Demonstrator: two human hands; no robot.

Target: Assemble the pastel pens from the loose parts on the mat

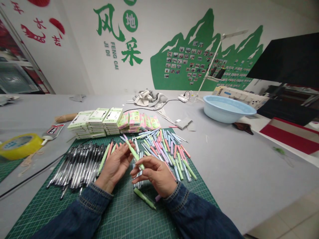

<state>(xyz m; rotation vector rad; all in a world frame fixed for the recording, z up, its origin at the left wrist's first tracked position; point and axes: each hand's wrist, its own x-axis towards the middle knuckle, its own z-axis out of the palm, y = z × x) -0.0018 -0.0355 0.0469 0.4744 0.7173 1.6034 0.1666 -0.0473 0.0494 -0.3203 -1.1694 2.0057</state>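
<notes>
Green pastel pen (134, 153) held across both hands, above cutting mat (119, 212); your left hand (115, 167) half-closed, fingers on upper barrel; your right hand (155, 176) pinching lower end; loose pastel pens (164, 152) right; black gel pens (79, 166) left; boxed pen packs (112, 119) beyond.

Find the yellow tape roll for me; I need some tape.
In the head view, the yellow tape roll lies at the table's far left, beside a red-labelled tube and left of the black pens on the green cutting mat.
</notes>
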